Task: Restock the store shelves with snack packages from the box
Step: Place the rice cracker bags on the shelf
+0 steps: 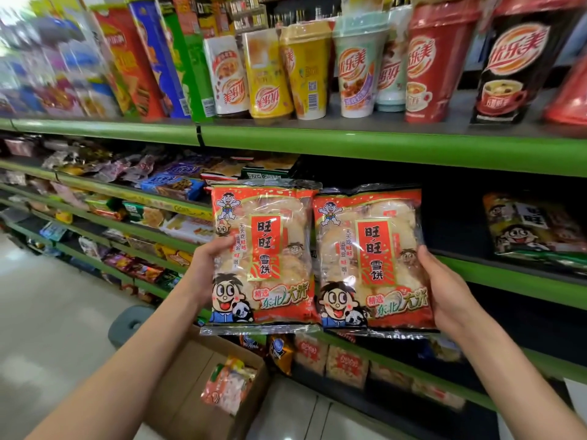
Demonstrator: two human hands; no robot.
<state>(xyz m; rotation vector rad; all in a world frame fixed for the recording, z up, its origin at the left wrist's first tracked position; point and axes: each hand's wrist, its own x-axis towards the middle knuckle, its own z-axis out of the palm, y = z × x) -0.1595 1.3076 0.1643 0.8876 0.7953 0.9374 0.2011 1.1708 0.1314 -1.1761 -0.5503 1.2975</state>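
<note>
Packets [263, 258] before dark shelf gap [451, 217]

A row of milk-tea cups [305, 71] is standing well above the left hand [206, 265], with a red cup [435, 65] sitting high above the right hand [444, 290]. Tall crisp boxes [152, 55] are leaning up and left of the left hand. A grey rounded object [130, 325] is lying on the pale floor [57, 312] below and left of it.

My bare left forearm rises from the lower left of the frame to my left hand [206, 265], thumb curled forward, gripping at centre. My right forearm comes up from the lower right; my right hand [444, 290] grips likewise, thumb pointing up.
</note>
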